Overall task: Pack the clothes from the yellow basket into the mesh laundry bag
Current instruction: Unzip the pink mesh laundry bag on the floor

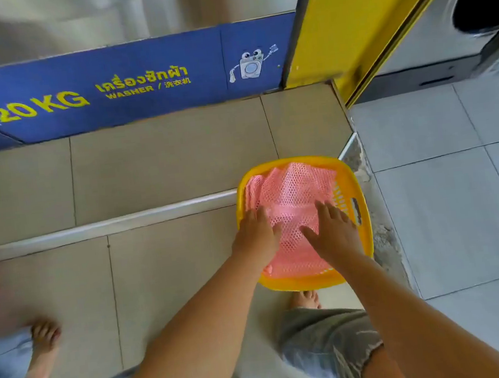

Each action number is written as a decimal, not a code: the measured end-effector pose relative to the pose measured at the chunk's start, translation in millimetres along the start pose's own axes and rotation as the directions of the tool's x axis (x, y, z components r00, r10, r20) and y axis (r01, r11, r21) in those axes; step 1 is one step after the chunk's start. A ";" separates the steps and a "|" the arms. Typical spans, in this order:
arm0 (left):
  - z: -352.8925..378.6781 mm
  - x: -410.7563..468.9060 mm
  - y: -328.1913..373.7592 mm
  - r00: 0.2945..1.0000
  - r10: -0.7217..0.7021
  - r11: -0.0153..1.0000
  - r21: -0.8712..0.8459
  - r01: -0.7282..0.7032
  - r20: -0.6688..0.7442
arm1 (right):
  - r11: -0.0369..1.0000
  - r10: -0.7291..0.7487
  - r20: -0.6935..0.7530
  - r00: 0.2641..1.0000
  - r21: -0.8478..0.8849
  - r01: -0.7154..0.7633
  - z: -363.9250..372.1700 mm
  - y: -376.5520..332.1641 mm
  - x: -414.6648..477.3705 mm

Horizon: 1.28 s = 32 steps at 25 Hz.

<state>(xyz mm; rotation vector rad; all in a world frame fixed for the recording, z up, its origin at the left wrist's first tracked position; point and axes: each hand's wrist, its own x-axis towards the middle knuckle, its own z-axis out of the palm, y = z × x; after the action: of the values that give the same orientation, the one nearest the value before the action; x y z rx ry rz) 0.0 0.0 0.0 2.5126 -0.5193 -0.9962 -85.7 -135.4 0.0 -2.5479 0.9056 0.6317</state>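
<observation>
A yellow plastic basket [353,184] sits on the tiled floor to the right of centre. A pink mesh laundry bag [291,190] lies spread inside it and covers whatever is underneath, so no clothes show. My left hand [256,234] rests flat on the bag's near left part, fingers pointing away from me. My right hand [332,229] lies on the near right part with the fingers spread. Neither hand visibly grips the mesh.
A blue washer plinth [108,89] marked 20 KG runs along the back. A yellow panel [332,26] and a steel washer [455,22] stand at the right. A metal step edge [107,225] crosses the floor. Another person's bare foot [43,333] is at the left; my foot [306,300] is near the basket.
</observation>
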 end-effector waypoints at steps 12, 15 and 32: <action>79.1 71.5 -12.8 0.973 0.035 0.980 0.201 0.012 -0.227 | 0.974 -0.003 0.017 1.000 0.227 -0.001 86.7 33.5 90.2; 80.2 71.6 -17.8 0.959 0.100 0.977 0.210 -0.043 -0.265 | 0.975 -0.024 -0.057 0.998 0.220 0.036 97.7 33.6 92.6; -52.7 -64.3 -84.1 0.493 0.176 0.892 -0.073 -0.446 -0.852 | 0.782 -0.369 -0.635 0.679 0.183 0.596 10.2 -115.5 -32.5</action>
<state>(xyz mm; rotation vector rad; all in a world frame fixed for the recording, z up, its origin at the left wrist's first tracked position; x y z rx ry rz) 10.0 113.5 31.6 2.1516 -0.4448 0.3132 -35.0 -30.3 29.5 -2.4598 0.3742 -0.4709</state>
